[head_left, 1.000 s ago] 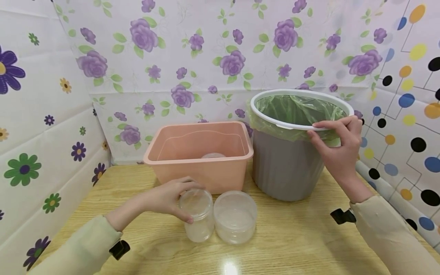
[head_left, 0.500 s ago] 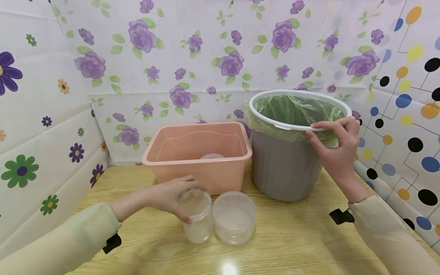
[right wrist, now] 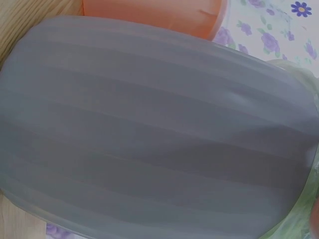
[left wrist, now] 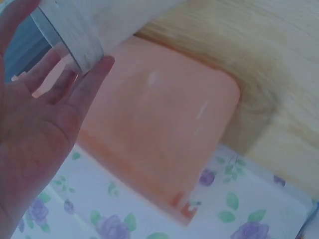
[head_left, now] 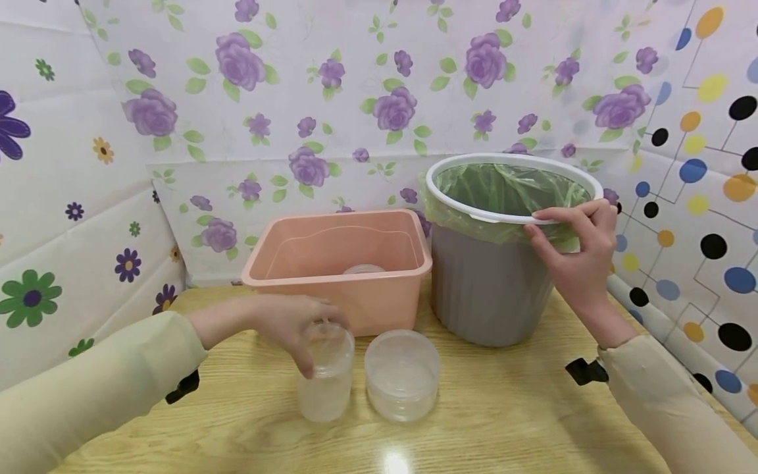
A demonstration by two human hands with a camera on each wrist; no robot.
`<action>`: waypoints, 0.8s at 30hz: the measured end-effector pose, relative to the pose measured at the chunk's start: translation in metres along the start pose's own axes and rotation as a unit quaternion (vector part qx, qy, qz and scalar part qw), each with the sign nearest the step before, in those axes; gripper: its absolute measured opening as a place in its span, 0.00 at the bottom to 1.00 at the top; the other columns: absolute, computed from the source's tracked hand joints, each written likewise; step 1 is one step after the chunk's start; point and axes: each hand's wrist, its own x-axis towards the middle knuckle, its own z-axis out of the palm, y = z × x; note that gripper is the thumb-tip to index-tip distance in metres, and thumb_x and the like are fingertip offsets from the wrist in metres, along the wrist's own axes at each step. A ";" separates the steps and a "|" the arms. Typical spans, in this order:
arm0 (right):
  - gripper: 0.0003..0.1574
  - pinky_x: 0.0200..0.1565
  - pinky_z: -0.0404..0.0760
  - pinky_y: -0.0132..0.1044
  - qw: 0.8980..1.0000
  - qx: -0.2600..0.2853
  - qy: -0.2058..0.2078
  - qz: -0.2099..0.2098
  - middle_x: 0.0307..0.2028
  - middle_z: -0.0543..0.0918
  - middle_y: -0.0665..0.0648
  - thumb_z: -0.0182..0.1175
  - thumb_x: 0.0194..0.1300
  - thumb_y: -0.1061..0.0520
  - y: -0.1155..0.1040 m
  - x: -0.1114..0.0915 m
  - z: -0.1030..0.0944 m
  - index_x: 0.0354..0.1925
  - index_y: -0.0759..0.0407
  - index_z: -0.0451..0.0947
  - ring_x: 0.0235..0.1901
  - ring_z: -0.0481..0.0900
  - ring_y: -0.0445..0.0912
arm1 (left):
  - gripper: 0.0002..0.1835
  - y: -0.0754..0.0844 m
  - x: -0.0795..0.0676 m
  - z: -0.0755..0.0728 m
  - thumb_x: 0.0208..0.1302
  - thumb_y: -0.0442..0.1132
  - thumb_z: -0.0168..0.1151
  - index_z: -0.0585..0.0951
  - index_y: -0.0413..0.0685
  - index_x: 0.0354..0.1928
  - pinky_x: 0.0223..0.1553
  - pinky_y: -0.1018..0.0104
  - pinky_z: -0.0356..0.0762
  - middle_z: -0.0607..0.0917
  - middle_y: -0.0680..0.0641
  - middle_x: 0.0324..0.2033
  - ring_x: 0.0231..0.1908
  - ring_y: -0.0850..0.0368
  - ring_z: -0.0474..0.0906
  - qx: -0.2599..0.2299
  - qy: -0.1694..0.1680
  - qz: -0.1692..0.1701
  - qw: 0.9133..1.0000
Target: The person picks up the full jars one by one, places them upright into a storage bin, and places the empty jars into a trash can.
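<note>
Left fingers (left wrist: 94, 79) grip jar (head_left: 327, 388); perhaps lid (head_left: 363, 269) half-hidden in tub (head_left: 373, 303).

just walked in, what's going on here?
A person's left hand grips a tall clear jar in front of a pink tub. The right hand pinches the white rim of a gray bin lined with a green bag. A wider clear container stands beside the jar; another clear item is in the tub.

The head view looks forward and down; both close wrist views share the pink tub (head_left: 379, 301).
</note>
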 end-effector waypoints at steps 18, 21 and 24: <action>0.23 0.53 0.53 0.30 1.000 0.002 0.012 -0.015 0.32 0.67 0.42 0.72 0.56 0.50 0.001 -0.001 0.001 0.35 0.71 0.84 0.44 0.60 0.31 | 0.42 0.028 -0.011 -0.075 0.48 0.47 0.78 0.70 0.52 0.67 0.62 0.47 0.73 0.74 0.46 0.63 0.64 0.43 0.70 0.023 -0.045 -0.047 0.998; 0.21 0.53 0.53 0.31 1.000 0.000 0.013 -0.016 0.30 0.68 0.50 0.72 0.56 0.51 0.000 -0.001 0.001 0.35 0.71 0.84 0.44 0.60 0.31 | 0.43 0.035 -0.012 -0.093 0.49 0.45 0.77 0.69 0.51 0.68 0.62 0.45 0.74 0.73 0.45 0.65 0.65 0.41 0.68 0.024 -0.054 -0.048 0.997; 0.19 0.53 0.53 0.31 1.000 0.000 0.010 -0.017 0.31 0.67 0.47 0.72 0.55 0.53 -0.001 -0.001 0.001 0.35 0.71 0.84 0.44 0.60 0.31 | 0.42 0.041 -0.014 -0.110 0.50 0.45 0.76 0.68 0.53 0.69 0.62 0.46 0.73 0.71 0.45 0.66 0.66 0.44 0.66 0.021 -0.066 -0.060 0.996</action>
